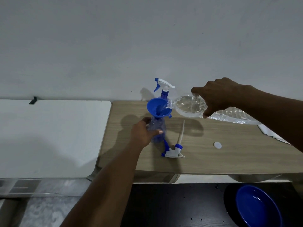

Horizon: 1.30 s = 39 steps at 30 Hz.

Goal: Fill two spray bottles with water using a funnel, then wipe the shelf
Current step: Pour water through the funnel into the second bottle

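A blue spray bottle without its head stands on the wooden shelf top, a blue funnel seated in its neck. My left hand grips this bottle's body. My right hand holds a clear water bottle tipped on its side, its mouth over the funnel's rim with water running in. Behind the funnel stands a second blue spray bottle with its white-and-blue trigger head on. The removed spray head with its long tube lies on the wood in front.
A white bottle cap lies on the wood to the right. A white table adjoins the shelf top on the left. White paper lies under my right forearm. A blue bowl sits on a dark lower surface at bottom right.
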Available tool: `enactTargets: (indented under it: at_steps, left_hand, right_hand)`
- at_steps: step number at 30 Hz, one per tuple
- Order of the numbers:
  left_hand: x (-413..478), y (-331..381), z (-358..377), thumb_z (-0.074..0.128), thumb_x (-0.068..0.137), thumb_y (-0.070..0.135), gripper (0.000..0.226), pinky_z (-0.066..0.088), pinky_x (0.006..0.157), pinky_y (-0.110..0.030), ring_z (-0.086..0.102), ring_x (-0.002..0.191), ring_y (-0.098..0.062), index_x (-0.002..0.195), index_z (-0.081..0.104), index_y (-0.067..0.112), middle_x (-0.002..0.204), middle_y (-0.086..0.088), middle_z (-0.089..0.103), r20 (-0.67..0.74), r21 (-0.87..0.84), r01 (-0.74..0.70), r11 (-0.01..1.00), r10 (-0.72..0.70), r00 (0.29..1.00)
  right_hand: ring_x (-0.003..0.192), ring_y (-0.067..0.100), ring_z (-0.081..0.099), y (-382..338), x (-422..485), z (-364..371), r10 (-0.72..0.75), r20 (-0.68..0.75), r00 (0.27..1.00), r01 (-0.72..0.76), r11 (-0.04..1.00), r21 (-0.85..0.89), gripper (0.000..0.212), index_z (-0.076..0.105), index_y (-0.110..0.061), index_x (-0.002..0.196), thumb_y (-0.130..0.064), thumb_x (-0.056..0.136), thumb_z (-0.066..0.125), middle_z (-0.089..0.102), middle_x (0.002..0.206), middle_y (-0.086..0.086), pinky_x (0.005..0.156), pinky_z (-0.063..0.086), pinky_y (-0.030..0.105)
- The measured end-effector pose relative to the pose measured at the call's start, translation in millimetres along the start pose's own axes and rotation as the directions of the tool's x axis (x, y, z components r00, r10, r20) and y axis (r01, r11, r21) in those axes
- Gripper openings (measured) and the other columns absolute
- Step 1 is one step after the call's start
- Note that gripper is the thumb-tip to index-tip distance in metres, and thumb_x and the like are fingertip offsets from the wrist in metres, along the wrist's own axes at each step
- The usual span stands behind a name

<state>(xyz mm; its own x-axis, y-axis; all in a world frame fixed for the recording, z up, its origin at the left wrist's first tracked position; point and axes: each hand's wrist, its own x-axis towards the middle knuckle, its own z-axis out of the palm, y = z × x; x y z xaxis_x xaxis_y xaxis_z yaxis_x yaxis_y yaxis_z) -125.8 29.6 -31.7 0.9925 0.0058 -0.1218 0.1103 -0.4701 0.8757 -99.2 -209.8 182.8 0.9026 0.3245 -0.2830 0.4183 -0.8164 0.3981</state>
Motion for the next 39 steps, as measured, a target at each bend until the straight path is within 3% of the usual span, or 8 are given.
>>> enactTargets:
  at_steps: [7, 14, 17, 24, 29, 33, 39]
  left_hand:
    - [0.1, 1.2, 0.1, 0.09, 0.069, 0.033, 0.06, 0.056, 0.09, -0.034, 0.064, 0.097, -0.01, 0.121, 0.06, 0.025, 0.114, 0.011, 0.066, 0.008, -0.008, 0.016, 1.0, -0.016, 1.0]
    - [-0.5, -2.0, 0.2, 0.091, 0.064, 0.043, 0.068, 0.057, 0.091, -0.041, 0.067, 0.1, -0.014, 0.122, 0.06, 0.025, 0.111, 0.01, 0.067, -0.005, 0.021, -0.009, 1.0, 0.009, 1.0]
    - [-0.1, -3.7, 0.6, 0.09, 0.058, 0.05, 0.069, 0.059, 0.087, -0.042, 0.069, 0.095, -0.014, 0.117, 0.063, 0.025, 0.106, 0.007, 0.071, -0.025, 0.014, -0.012, 1.0, 0.012, 1.0]
    - [0.5, -4.7, 1.5, 0.085, 0.071, 0.038, 0.052, 0.059, 0.083, -0.037, 0.069, 0.089, -0.011, 0.116, 0.062, 0.028, 0.099, 0.012, 0.069, -0.033, 0.052, -0.02, 0.998, 0.022, 0.999]
    - [2.9, -7.9, 2.3, 0.085, 0.073, 0.034, 0.054, 0.06, 0.085, -0.04, 0.07, 0.091, -0.012, 0.121, 0.062, 0.025, 0.105, 0.009, 0.071, -0.02, 0.016, 0.003, 1.0, -0.002, 1.0]
    - [4.1, -9.4, 3.4, 0.087, 0.07, 0.034, 0.058, 0.059, 0.086, -0.043, 0.07, 0.094, -0.014, 0.122, 0.062, 0.026, 0.107, 0.007, 0.071, -0.016, 0.0, 0.016, 1.0, -0.016, 1.0]
    - [4.5, -10.1, 2.4, 0.09, 0.066, 0.033, 0.055, 0.06, 0.086, -0.041, 0.07, 0.092, -0.011, 0.115, 0.064, 0.028, 0.101, 0.011, 0.072, -0.008, -0.028, 0.008, 1.0, -0.008, 1.0]
  right_hand:
    - [0.077, 0.018, 0.053, 1.7, 1.8, 7.7, 0.006, -0.003, 1.0, -0.006, 1.0, 0.024, 0.089, 0.035, -0.028, 0.137, -0.068, 0.068, 0.076, 0.039, 0.07, -0.014, 0.063, 0.043, 0.029]
    - [0.086, 0.018, 0.058, 0.3, 8.1, 37.0, 0.026, -0.019, 0.999, -0.021, 0.97, 0.244, 0.089, 0.037, -0.032, 0.13, -0.069, 0.062, 0.079, 0.053, 0.071, -0.014, 0.068, 0.046, 0.033]
    - [0.082, 0.022, 0.059, -3.8, 12.3, 58.0, 0.065, -0.052, 0.997, -0.041, 0.924, 0.38, 0.089, 0.037, -0.033, 0.122, -0.074, 0.055, 0.079, 0.063, 0.075, -0.006, 0.073, 0.053, 0.039]
    - [0.082, 0.021, 0.064, -10.7, 6.2, 100.8, 0.181, -0.127, 0.975, -0.053, 0.751, 0.658, 0.092, 0.042, -0.031, 0.118, -0.077, 0.048, 0.08, 0.068, 0.081, -0.006, 0.077, 0.056, 0.042]
    - [0.082, 0.024, 0.068, -13.5, 4.2, 123.4, 0.367, -0.21, 0.906, -0.084, 0.645, 0.76, 0.096, 0.042, -0.029, 0.118, -0.082, 0.045, 0.075, 0.07, 0.084, -0.003, 0.078, 0.057, 0.045]
    - [0.084, 0.023, 0.069, -15.7, 7.4, 126.7, 0.509, -0.256, 0.822, -0.053, 0.515, 0.855, 0.093, 0.042, -0.026, 0.12, -0.071, 0.05, 0.084, 0.071, 0.092, 0.002, 0.081, 0.057, 0.046]
    - [0.09, 0.023, 0.068, -29.5, 13.8, 137.0, 0.694, -0.209, 0.689, -0.022, 0.308, 0.951, 0.092, 0.04, -0.027, 0.119, -0.067, 0.051, 0.087, 0.069, 0.094, 0.002, 0.087, 0.055, 0.047]
